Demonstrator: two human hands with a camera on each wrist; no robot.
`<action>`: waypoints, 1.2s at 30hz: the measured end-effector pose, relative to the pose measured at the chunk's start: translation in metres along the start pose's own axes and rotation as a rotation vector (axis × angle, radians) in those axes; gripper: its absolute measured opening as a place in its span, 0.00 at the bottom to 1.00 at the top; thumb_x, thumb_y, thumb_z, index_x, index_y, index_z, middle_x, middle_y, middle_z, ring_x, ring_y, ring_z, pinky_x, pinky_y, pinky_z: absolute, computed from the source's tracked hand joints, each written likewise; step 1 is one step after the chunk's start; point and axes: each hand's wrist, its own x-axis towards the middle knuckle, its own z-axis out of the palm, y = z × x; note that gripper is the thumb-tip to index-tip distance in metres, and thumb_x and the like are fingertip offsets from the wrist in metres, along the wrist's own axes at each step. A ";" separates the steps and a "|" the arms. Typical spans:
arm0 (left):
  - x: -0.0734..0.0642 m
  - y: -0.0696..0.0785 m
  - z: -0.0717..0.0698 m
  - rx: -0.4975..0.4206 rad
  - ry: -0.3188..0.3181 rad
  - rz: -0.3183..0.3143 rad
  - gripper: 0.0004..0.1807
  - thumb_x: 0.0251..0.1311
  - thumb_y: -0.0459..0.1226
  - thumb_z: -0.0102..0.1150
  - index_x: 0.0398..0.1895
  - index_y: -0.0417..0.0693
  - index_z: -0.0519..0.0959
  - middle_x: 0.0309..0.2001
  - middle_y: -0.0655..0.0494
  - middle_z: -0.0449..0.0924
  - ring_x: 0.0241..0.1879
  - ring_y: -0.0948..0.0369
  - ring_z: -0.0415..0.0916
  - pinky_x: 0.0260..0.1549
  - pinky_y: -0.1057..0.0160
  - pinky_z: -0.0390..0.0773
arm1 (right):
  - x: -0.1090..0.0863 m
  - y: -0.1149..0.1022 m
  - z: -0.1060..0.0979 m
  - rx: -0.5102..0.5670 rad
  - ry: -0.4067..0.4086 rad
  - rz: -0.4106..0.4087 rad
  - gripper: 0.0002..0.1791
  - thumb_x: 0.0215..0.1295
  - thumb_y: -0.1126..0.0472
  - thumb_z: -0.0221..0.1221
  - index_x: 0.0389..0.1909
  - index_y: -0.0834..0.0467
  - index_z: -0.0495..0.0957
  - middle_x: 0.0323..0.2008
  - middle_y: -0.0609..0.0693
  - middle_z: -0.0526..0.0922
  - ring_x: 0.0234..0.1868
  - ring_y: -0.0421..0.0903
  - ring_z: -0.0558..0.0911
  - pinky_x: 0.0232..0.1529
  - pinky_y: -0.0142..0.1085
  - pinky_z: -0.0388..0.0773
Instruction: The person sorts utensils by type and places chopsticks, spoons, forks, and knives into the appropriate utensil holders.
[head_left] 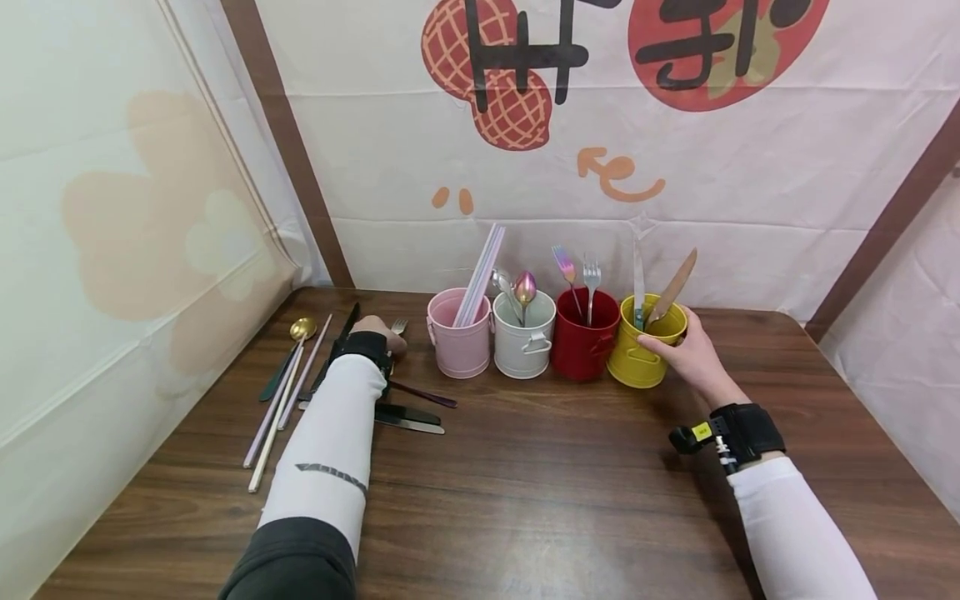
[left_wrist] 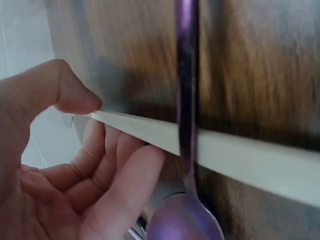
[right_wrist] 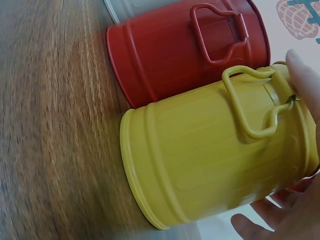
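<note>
My left hand [head_left: 384, 332] is at the left side of the table, pinching a fork by its pale handle [left_wrist: 240, 155] between thumb and fingers. Past the hand, the fork's tines [head_left: 400, 327] show in the head view. A purple spoon [left_wrist: 187, 85] crosses over that handle in the left wrist view. With my right hand [head_left: 699, 357] I hold the rim of a yellow bucket [head_left: 636, 367], thumb on the near side. Two knives stand in it, one with a silvery blade [head_left: 638, 275] and one coppery [head_left: 675, 282].
Left of the yellow bucket stand a red bucket [head_left: 583, 354] with forks, a white bucket [head_left: 517, 360] with spoons and a pink bucket [head_left: 459, 354] with chopsticks. Loose chopsticks [head_left: 272, 425], a gold spoon [head_left: 303, 327] and dark-handled knives [head_left: 408, 414] lie around my left arm.
</note>
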 end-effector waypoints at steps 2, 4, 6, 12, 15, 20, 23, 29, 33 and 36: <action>-0.001 -0.002 -0.003 -0.014 0.003 0.020 0.24 0.45 0.45 0.64 0.36 0.30 0.81 0.36 0.39 0.81 0.39 0.47 0.75 0.40 0.53 0.76 | -0.002 -0.002 -0.003 -0.006 0.017 -0.006 0.55 0.65 0.50 0.62 0.75 0.65 0.33 0.71 0.70 0.48 0.70 0.63 0.54 0.67 0.57 0.54; 0.001 -0.006 -0.006 -0.032 0.005 0.042 0.21 0.47 0.47 0.64 0.29 0.33 0.81 0.28 0.44 0.80 0.36 0.48 0.75 0.36 0.56 0.75 | -0.005 -0.004 -0.006 -0.019 0.058 -0.023 0.56 0.65 0.49 0.62 0.75 0.65 0.32 0.72 0.70 0.46 0.72 0.64 0.50 0.67 0.57 0.51; 0.004 -0.010 -0.009 -0.026 0.000 0.058 0.22 0.48 0.46 0.64 0.28 0.32 0.80 0.27 0.43 0.80 0.36 0.48 0.76 0.36 0.57 0.75 | -0.008 -0.007 -0.010 -0.033 0.115 -0.057 0.55 0.66 0.48 0.61 0.75 0.65 0.33 0.73 0.68 0.45 0.72 0.63 0.48 0.68 0.58 0.49; 0.039 -0.035 -0.002 -0.361 -0.191 0.045 0.13 0.48 0.33 0.66 0.33 0.28 0.82 0.28 0.40 0.84 0.26 0.53 0.84 0.32 0.59 0.82 | -0.016 -0.025 -0.020 -0.067 0.305 -0.157 0.48 0.67 0.47 0.59 0.75 0.60 0.41 0.74 0.60 0.51 0.73 0.58 0.50 0.67 0.58 0.50; 0.035 -0.038 -0.006 -0.532 -0.256 0.029 0.14 0.51 0.28 0.66 0.41 0.27 0.81 0.31 0.40 0.83 0.23 0.58 0.81 0.30 0.61 0.83 | -0.015 -0.035 -0.023 -0.107 0.323 -0.213 0.47 0.66 0.49 0.61 0.75 0.60 0.45 0.73 0.60 0.52 0.72 0.57 0.51 0.67 0.57 0.51; -0.006 -0.017 -0.030 -0.688 -0.212 0.032 0.21 0.62 0.27 0.58 0.56 0.22 0.71 0.31 0.48 0.81 0.25 0.66 0.79 0.33 0.65 0.82 | -0.010 -0.049 -0.023 -0.252 0.275 -0.316 0.49 0.61 0.51 0.67 0.74 0.62 0.49 0.70 0.64 0.54 0.70 0.61 0.54 0.65 0.59 0.54; -0.020 -0.008 -0.043 -0.834 -0.147 0.082 0.22 0.63 0.26 0.58 0.57 0.21 0.69 0.28 0.56 0.80 0.25 0.68 0.79 0.34 0.65 0.82 | -0.008 -0.055 -0.020 -0.330 0.241 -0.359 0.50 0.57 0.52 0.70 0.73 0.63 0.52 0.69 0.65 0.56 0.69 0.62 0.55 0.65 0.59 0.54; -0.034 0.011 -0.063 -1.022 0.100 0.204 0.14 0.61 0.25 0.59 0.48 0.25 0.73 0.30 0.60 0.79 0.28 0.68 0.79 0.33 0.66 0.82 | 0.001 -0.061 -0.008 -0.449 0.141 -0.382 0.51 0.54 0.51 0.72 0.71 0.64 0.53 0.68 0.65 0.58 0.68 0.64 0.57 0.63 0.61 0.57; -0.048 0.033 -0.075 -1.157 0.256 0.296 0.07 0.59 0.25 0.62 0.39 0.33 0.75 0.30 0.59 0.79 0.30 0.66 0.79 0.28 0.69 0.81 | 0.011 -0.064 0.005 -0.514 0.047 -0.351 0.53 0.53 0.45 0.71 0.71 0.64 0.54 0.68 0.65 0.59 0.67 0.63 0.58 0.62 0.61 0.60; -0.061 0.054 -0.082 -1.255 0.328 0.375 0.05 0.58 0.26 0.64 0.34 0.38 0.77 0.31 0.58 0.80 0.32 0.64 0.80 0.27 0.70 0.80 | 0.016 -0.065 0.016 -0.535 -0.013 -0.307 0.55 0.52 0.39 0.69 0.72 0.62 0.53 0.69 0.64 0.59 0.68 0.62 0.58 0.62 0.60 0.61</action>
